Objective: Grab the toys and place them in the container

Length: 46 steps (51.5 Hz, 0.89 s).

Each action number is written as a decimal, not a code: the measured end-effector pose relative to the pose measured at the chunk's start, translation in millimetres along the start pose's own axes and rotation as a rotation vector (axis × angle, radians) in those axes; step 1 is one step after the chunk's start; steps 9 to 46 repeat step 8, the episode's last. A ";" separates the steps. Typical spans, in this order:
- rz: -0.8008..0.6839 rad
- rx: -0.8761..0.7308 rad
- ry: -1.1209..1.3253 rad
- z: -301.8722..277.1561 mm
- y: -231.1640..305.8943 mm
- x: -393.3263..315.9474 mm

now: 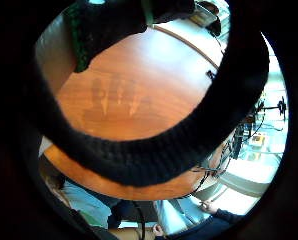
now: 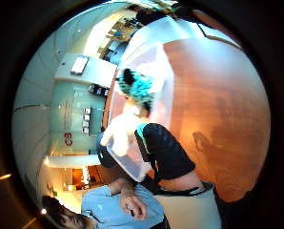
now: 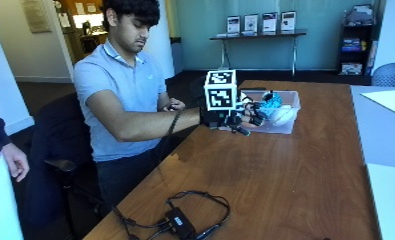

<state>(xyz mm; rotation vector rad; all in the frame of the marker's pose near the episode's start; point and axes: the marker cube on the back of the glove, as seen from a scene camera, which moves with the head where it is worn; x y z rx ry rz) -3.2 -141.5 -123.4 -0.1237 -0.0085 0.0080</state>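
Observation:
A clear plastic container [image 3: 288, 126] stands on the wooden table [image 3: 283, 175] in front of the seated person. Inside it lie a teal fuzzy toy [image 3: 271, 100] and a white soft toy [image 3: 283, 116]. My gloved right hand [image 3: 240, 120] hovers above the table at the container's near side, fingers pointing toward it and holding nothing. The thumb side palm view shows the teal toy [image 2: 137, 88] and the white toy [image 2: 120, 131] in the container [image 2: 132, 164], beside my thumb [image 2: 163, 150]. In the little finger side palm view, a gloved finger [image 1: 154, 150] arcs over bare tabletop [image 1: 139, 80], where the hand's shadow shows spread fingers.
A black cable with a small device [image 3: 180, 220] lies near the table's front edge. A white sheet [image 3: 393, 100] lies on the adjoining grey table at the right. The person's bare left hand [image 3: 174, 105] stays close to the body.

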 end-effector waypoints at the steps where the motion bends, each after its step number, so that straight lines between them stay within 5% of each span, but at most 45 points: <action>1: 0.011 -0.001 0.002 1.9 1.4 5.7; 46: 0.062 -0.007 0.055 17.0 9.4 33.6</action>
